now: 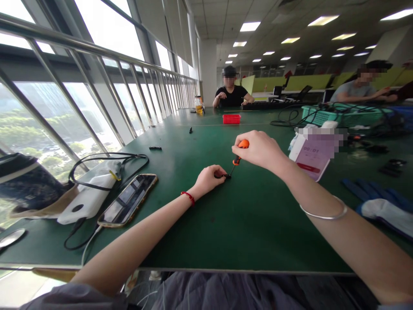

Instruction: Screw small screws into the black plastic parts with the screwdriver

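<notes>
Pinching a small black part (227, 176) against or just above the green surface (206, 237), near its middle, with the left hand (208, 178). Grasping an orange-handled screwdriver (244, 144) in the right hand (260, 148) and aiming the shaft (232, 169) down at the part's right end; cannot tell whether seated. Seemingly at the step of working the part with the screwdriver. Likely calling next for a firm pinch and steady pressure along the shaft. Farther out, to note: a red bin (231, 119) ahead, a smartphone (129, 202) on the left, a blue-and-white glove (383, 211) on the right.
</notes>
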Demonstrator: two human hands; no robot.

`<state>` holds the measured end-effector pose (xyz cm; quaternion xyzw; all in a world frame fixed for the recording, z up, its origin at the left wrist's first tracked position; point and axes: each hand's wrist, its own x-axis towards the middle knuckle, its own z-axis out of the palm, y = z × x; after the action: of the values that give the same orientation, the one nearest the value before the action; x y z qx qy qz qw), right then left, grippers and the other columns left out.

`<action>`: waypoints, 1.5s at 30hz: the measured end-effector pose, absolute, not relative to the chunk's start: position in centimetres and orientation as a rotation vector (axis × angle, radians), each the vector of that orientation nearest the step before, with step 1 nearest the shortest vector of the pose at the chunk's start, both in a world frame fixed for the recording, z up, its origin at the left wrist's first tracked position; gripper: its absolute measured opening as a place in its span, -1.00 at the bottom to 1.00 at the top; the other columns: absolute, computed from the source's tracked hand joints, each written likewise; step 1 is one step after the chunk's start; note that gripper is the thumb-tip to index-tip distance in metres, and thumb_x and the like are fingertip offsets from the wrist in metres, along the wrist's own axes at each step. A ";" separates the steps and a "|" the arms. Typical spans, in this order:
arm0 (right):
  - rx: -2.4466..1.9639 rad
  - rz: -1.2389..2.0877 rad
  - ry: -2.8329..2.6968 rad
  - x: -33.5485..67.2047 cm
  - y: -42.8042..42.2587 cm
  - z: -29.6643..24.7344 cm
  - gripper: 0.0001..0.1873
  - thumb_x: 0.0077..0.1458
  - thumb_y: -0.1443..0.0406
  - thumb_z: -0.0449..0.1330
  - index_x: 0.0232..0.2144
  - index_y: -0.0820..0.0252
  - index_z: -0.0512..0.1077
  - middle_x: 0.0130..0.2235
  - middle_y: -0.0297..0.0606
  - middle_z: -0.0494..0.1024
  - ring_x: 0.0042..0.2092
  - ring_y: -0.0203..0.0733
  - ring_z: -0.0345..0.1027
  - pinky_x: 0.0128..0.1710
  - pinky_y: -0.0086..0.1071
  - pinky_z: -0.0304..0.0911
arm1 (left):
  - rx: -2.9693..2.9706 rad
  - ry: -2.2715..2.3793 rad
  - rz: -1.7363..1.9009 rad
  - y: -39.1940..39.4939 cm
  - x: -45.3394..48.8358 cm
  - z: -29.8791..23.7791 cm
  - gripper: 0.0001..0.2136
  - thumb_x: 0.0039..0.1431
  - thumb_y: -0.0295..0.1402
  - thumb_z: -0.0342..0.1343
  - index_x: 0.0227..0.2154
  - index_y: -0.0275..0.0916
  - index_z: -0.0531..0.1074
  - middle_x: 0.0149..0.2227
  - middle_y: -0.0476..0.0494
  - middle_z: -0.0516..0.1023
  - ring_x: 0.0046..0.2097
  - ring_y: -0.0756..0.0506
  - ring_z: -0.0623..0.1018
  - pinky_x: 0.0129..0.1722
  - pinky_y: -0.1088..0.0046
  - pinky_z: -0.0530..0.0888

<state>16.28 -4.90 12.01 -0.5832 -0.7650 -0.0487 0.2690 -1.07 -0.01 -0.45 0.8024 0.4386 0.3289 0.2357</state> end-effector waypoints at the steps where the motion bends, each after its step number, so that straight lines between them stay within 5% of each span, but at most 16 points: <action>1: -1.554 -0.141 -2.039 16.2 -4.9 12.0 -0.79 -0.05 0.15 0.08 -0.54 0.08 0.44 -0.53 -0.33 0.46 -0.45 -0.22 0.27 -0.50 -0.40 -0.02 | 2.197 1.206 0.904 0.0 -1.1 -0.4 -0.87 -0.07 -0.46 0.13 -0.39 -0.27 0.51 -0.38 -0.06 0.56 -0.34 -0.02 0.51 -0.29 0.50 0.44; 19: -1.457 -0.118 -2.074 15.1 -5.0 11.1 -0.79 -0.04 0.18 0.06 -0.53 0.09 0.45 -0.51 -0.33 0.48 -0.45 -0.23 0.27 -0.51 -0.41 -0.01 | 2.170 1.176 0.943 0.2 -1.0 -0.7 -0.89 -0.09 -0.47 0.14 -0.42 -0.29 0.46 -0.37 -0.08 0.56 -0.35 -0.02 0.49 -0.30 0.48 0.43; 24: -1.426 -0.121 -2.101 15.1 -5.1 11.1 -0.79 -0.09 0.17 0.11 -0.35 0.07 0.38 -0.48 -0.38 0.46 -0.49 -0.27 0.21 -0.50 -0.43 -0.04 | 2.165 1.194 0.936 0.2 -1.0 -0.7 -0.90 -0.10 -0.47 0.14 -0.43 -0.29 0.45 -0.37 -0.08 0.56 -0.35 -0.02 0.49 -0.29 0.48 0.43; 30: -1.453 -0.129 -2.102 15.1 -5.2 11.3 -0.66 0.13 0.10 -0.09 -0.51 0.11 0.34 -0.54 -0.33 0.43 -0.49 -0.25 0.23 -0.50 -0.42 -0.07 | 2.169 1.179 0.937 0.2 -1.1 -0.8 -0.89 -0.09 -0.45 0.14 -0.42 -0.28 0.46 -0.36 -0.08 0.56 -0.34 -0.02 0.50 -0.28 0.48 0.44; 35: -1.455 -0.158 -2.085 14.9 -5.5 11.4 -0.79 -0.03 0.18 0.09 -0.29 0.06 0.34 -0.49 -0.39 0.45 -0.51 -0.25 0.22 -0.52 -0.42 -0.08 | 2.160 1.189 0.932 -0.1 -1.1 -0.4 -0.91 -0.09 -0.46 0.14 -0.44 -0.28 0.46 -0.37 -0.07 0.56 -0.35 -0.02 0.49 -0.28 0.48 0.44; 40: -1.485 -0.104 -2.124 14.7 -5.7 11.2 -0.72 0.07 0.09 -0.01 -0.49 0.09 0.36 -0.52 -0.33 0.45 -0.46 -0.22 0.26 -0.50 -0.41 -0.06 | 2.164 1.172 0.941 0.0 -1.1 -0.5 -0.92 -0.08 -0.46 0.14 -0.44 -0.28 0.46 -0.37 -0.08 0.56 -0.34 -0.02 0.50 -0.27 0.48 0.44; 45: -1.445 -0.166 -2.109 14.6 -5.8 11.3 -0.75 -0.07 0.19 0.12 -0.26 0.06 0.32 -0.44 -0.38 0.47 -0.48 -0.25 0.25 -0.53 -0.43 -0.07 | 2.174 1.175 0.933 0.2 -1.1 -0.6 -0.93 -0.09 -0.46 0.14 -0.46 -0.28 0.45 -0.38 -0.08 0.56 -0.35 -0.03 0.50 -0.30 0.48 0.44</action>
<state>14.64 -5.77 11.26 -0.5406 -0.7889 -0.0620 0.2856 -1.12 0.16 -0.62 0.7974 0.4309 0.3424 0.2473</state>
